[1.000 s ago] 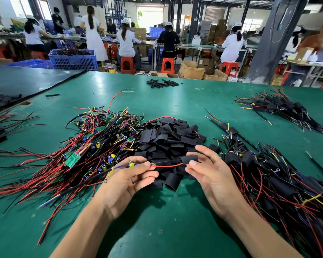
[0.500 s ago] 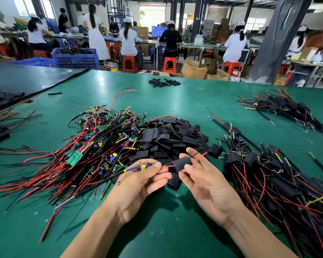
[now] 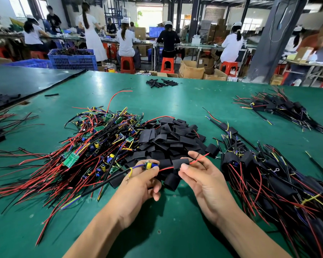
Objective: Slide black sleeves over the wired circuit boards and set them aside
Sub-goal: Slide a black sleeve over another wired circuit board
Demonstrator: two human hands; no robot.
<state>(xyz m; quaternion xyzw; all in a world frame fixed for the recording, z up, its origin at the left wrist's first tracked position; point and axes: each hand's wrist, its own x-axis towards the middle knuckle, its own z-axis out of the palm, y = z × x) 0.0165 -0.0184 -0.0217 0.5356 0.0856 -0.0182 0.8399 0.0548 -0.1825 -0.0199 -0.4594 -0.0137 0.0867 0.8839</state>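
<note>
My left hand (image 3: pixel 141 180) pinches a small wired circuit board (image 3: pixel 149 165) with a yellow part; its blue and yellow wires trail left. My right hand (image 3: pixel 201 175) pinches a black sleeve (image 3: pixel 180 162). The board's red wire runs through the sleeve and sticks out past my right fingers. The sleeve sits on the wire a little to the right of the board, apart from it. Behind my hands lies a heap of loose black sleeves (image 3: pixel 168 138). A tangle of bare wired boards (image 3: pixel 93 146) lies to the left. Sleeved boards (image 3: pixel 268 174) are piled at the right.
The green table (image 3: pixel 175 101) carries another sleeved bundle (image 3: pixel 280 108) at the far right and a small cluster of black tubes (image 3: pixel 161 83) near its far edge. More red wires (image 3: pixel 6 121) lie at the left edge. People work at benches beyond.
The red wire has gone through the sleeve and now sticks out on the right. Both hands have lifted slightly and the sleeve has moved along the wire toward the board.
</note>
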